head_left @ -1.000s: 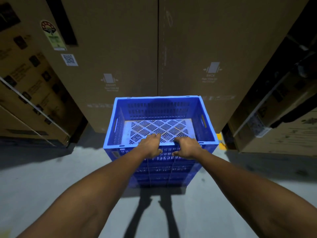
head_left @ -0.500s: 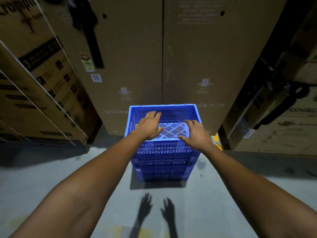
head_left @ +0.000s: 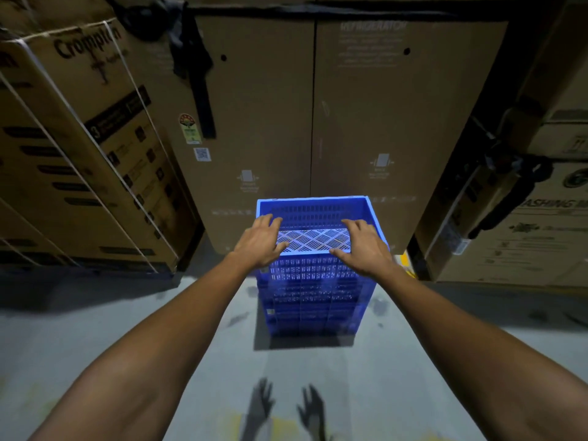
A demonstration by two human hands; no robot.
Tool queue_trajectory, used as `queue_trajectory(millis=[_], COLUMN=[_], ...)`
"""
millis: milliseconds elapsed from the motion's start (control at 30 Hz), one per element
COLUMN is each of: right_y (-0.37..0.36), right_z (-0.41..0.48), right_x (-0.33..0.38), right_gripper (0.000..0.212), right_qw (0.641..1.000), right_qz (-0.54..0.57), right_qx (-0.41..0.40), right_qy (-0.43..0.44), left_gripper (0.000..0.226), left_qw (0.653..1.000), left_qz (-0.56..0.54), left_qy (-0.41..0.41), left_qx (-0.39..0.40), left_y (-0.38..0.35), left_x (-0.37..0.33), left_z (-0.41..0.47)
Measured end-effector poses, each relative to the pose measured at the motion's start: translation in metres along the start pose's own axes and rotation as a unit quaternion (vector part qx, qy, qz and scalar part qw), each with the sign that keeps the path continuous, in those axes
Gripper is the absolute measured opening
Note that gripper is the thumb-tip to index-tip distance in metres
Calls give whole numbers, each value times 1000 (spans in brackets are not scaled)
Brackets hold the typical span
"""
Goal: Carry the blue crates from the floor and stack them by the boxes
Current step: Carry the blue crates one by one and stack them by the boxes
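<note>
**A:** What's nearest?

**B:** Grey floor [head_left: 95, 338], with the shadows [head_left: 286, 405] of two spread hands on it. Both bare forearms reach forward over it.

**A:** And the hands?

**B:** The left hand [head_left: 259, 241] and right hand [head_left: 366, 246] are palm down, fingers straight and spread, and they hold nothing. The left is over the near-left corner of the top crate, the right over its near-right corner. I cannot tell if they touch the rim.

**A:** Where are the crates [head_left: 313, 291]?

**B:** They are stacked on the floor in the middle, straight ahead, with the far side right up against the boxes [head_left: 270, 122].

**A:** How do they look?

**B:** Bright blue plastic, with walls cut in rows of small slots. The top one is open, and its bottom is a pale lattice of diagonal slits. The layers below blur together, so I cannot count them.

**A:** Farther back?

**B:** Two tall brown boxes stand side by side, and a dark cloth [head_left: 191, 58] hangs down the left one. At far left is a strapped box [head_left: 79, 160], and more cartons stand at far right.
</note>
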State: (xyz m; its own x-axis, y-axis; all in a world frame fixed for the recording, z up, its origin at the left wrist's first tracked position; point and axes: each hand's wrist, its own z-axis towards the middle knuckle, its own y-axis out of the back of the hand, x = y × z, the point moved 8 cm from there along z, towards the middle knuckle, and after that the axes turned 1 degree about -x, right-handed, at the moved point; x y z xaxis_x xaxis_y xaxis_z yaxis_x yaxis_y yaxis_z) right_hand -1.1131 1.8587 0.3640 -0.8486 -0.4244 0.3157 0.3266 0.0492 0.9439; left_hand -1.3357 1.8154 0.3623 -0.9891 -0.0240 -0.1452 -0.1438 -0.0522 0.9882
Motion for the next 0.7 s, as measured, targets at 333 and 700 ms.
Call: queue_trajectory(millis=[333, 700], right_y=[-116, -322], right_z=[100, 199], right_x=[30, 40], right_gripper=[79, 63], right_qw=[990, 960], right_qz=[-10, -27], right_qx=[100, 267], right_qy=[99, 83], left_gripper=[64, 64], left_qw=[995, 987], left_qz=[-24, -115], left_qy=[90, 109], left_qx=[33, 36], left_y=[-77, -250], left_x=[81, 162], left_z=[51, 140])
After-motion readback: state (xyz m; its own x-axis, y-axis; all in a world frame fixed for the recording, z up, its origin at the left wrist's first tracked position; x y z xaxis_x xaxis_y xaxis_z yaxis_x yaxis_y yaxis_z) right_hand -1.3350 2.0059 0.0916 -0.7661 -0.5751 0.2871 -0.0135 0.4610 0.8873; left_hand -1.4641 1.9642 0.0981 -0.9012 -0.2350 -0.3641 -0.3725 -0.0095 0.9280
